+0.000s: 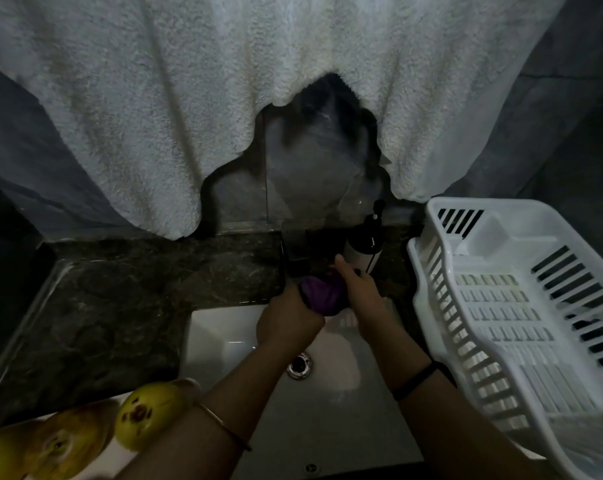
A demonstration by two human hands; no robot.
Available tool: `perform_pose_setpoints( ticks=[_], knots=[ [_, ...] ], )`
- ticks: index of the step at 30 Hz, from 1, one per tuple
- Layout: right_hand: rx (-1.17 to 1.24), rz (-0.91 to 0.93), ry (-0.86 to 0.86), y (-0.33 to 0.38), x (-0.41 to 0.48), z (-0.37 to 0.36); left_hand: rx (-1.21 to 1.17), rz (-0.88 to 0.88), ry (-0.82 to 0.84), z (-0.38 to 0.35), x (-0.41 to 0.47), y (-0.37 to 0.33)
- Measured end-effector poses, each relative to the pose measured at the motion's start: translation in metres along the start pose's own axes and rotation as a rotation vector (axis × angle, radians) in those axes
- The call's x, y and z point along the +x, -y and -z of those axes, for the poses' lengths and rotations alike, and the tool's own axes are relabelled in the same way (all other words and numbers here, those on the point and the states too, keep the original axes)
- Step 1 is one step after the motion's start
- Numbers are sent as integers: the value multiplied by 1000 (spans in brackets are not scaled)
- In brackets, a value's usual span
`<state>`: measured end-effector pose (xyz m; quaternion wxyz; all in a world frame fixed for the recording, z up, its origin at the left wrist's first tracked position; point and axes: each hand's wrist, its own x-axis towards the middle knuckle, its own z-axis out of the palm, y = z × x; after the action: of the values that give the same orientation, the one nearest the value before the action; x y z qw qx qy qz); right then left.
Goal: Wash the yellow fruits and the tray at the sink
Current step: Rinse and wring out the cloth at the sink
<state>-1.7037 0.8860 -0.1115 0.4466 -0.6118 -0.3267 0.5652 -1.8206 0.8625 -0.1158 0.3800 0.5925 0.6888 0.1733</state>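
Lying bunched together at the bottom left, on a pale tray [2, 429] with only its edge showing, just beside the near-left corner of the sink [224, 327]: the yellow fruits [147, 415], one of them showing brown spots. Stretching away beyond them, a dark stone worktop [120, 306]. Reaching in over the white basin, past the drain [299, 365]: the left hand [288, 320], curling its fingers round one end of a bunched purple cloth [322, 294]. Gripping the other end of that cloth, thumb pointing up: the right hand [360, 296], with a dark band sitting on its wrist. Standing just behind the hands at the back edge of the sink, a dark pump bottle [366, 244]. Sitting at the far right, just beside the sink and well apart from the fruits, a white slatted dish rack [508, 216].
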Motion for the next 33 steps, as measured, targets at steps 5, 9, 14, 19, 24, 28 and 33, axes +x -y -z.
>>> perform_pose_setpoints(
  ticks=[5, 9, 14, 19, 24, 28, 33],
  knots=[
    [-143, -113, 23, 3, -4, 10, -266, -49, 136, 23, 3, -8],
    [-55, -44, 79, 12, -8, 15, -491, -19, 233, 34, -7, -16],
    [-20, 74, 146, 25, -8, 20, -401, -53, 222, 46, -12, -20],
    [-208, 149, 100, 40, -5, 30, -374, 1, 141, 69, -6, -24],
    [-408, 27, 66, 51, 6, 41, -797, 124, 3, 96, -3, -34],
    [-901, -145, 257, 53, -1, 41, -920, 142, 69, 104, -6, -50],
    [-1033, 134, 226, 50, 0, 36, -952, 111, 243, 96, -11, -69]
  ],
)
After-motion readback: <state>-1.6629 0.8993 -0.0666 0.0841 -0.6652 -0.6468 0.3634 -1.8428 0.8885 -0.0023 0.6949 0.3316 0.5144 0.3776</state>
